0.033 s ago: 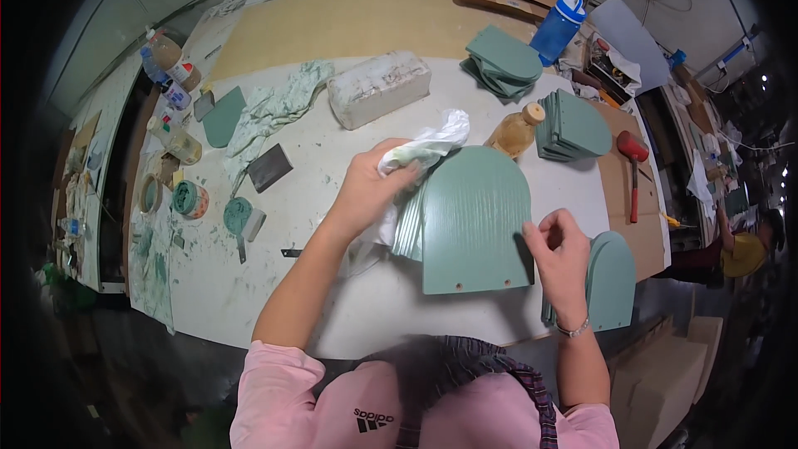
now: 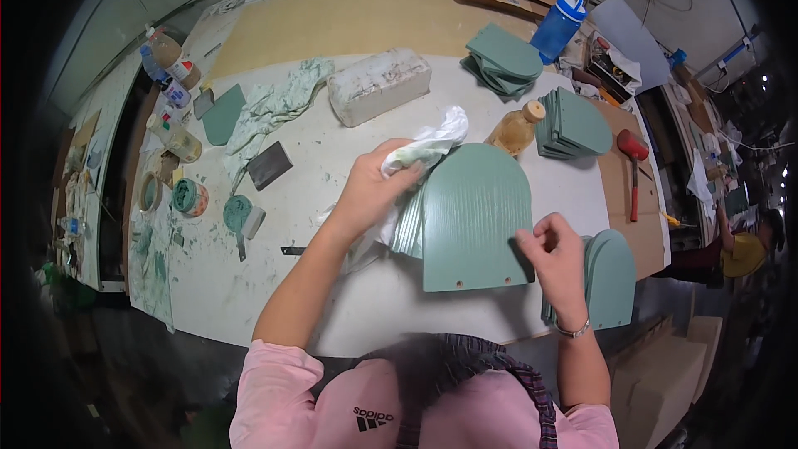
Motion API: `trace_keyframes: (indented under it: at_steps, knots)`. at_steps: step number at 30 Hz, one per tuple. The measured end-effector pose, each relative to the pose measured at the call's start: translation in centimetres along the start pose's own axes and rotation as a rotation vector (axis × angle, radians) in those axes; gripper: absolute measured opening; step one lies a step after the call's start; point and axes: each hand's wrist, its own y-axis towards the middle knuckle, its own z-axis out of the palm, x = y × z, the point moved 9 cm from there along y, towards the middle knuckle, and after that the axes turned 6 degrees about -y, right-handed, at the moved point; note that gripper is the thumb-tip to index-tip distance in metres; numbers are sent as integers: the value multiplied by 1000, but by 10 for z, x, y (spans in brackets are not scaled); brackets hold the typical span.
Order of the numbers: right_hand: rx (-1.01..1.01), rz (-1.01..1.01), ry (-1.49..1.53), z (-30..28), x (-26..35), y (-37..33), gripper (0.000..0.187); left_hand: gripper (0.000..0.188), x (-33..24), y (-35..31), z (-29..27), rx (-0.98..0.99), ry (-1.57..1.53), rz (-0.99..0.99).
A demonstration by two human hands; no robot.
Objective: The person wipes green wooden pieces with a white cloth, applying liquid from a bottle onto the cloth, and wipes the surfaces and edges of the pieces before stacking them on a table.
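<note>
My left hand (image 2: pixel 378 187) is closed on a crumpled white cloth (image 2: pixel 428 140), bunched at the upper left of a sage-green panel (image 2: pixel 478 216). This panel has a rounded top, fine grooves down its face and two small holes by its straight lower edge. Behind its left side shows a ribbed green edge (image 2: pixel 407 229), partly covered by cloth. My right hand (image 2: pixel 555 262) is at the panel's right edge, fingers curled and thumb over the face; anything inside the curled fingers is hidden. Close to my right wrist stand more rounded green panels (image 2: pixel 611 278).
Stacked green panels (image 2: pixel 573 125) lie right of an amber bottle (image 2: pixel 514 129). Behind are a whitish block (image 2: pixel 379 87), another panel pile (image 2: pixel 503 58) and a blue bottle (image 2: pixel 557 29). A red mallet (image 2: pixel 632 147) lies far right; an open jar of green paste (image 2: pixel 189 198) stands left.
My right hand has shifted slightly left and up, its thumb further over the panel's face. The left hand and cloth have barely moved.
</note>
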Motion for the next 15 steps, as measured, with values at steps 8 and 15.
trace_keyframes:
  at_steps: [8, 15]
  knots:
    - [223, 120, 711, 27, -24, -11, 24, 21, 5, -16, -32, -175, -206, -17]
    - [222, 133, 1257, 10, 6, -49, 49, 21, -32, -60, -44, -257, -310, 45]
